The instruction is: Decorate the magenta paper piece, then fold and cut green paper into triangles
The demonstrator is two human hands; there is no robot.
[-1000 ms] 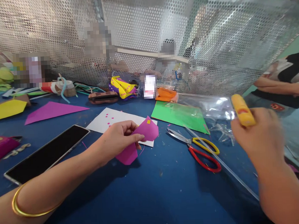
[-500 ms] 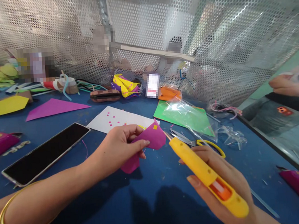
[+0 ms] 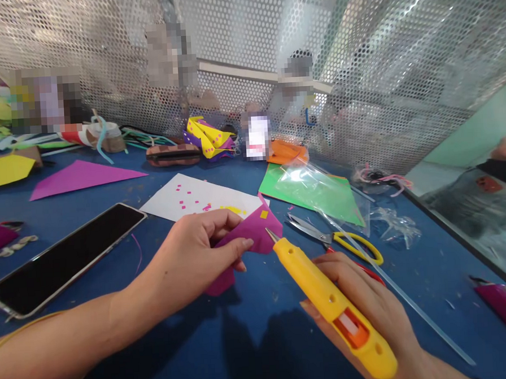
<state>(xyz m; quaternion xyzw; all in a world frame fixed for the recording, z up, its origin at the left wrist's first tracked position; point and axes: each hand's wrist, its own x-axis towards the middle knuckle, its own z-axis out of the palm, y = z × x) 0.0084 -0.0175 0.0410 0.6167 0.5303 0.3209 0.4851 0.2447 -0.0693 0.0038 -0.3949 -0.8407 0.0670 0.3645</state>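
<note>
My left hand (image 3: 205,248) pinches a piece of purple paper (image 3: 255,232) between thumb and fingers. A small yellow square (image 3: 263,214) sits near the paper's upper edge. My right hand (image 3: 364,302) is wrapped round a yellow pen-shaped glue gun (image 3: 326,299) with an orange part in a side window. Its pointed metal tip is over the right part of the paper; whether it touches cannot be told. Behind my left hand lies a white sheet (image 3: 172,196) with several small pink squares and yellow bits. Scissors (image 3: 323,235) with yellow and red handles lie beyond my right hand.
A phone (image 3: 70,258) lies to the left, with purple paper (image 3: 83,178) behind it. Green sheets (image 3: 308,195) under clear plastic lie at the back right. A long clear stick (image 3: 424,302) runs along the right. A perforated metal panel (image 3: 236,32) stands behind the table.
The glue gun's tip has moved left, from beside the purple paper's right edge to over the paper. My left hand keeps its hold. The camera view has shifted slightly.
</note>
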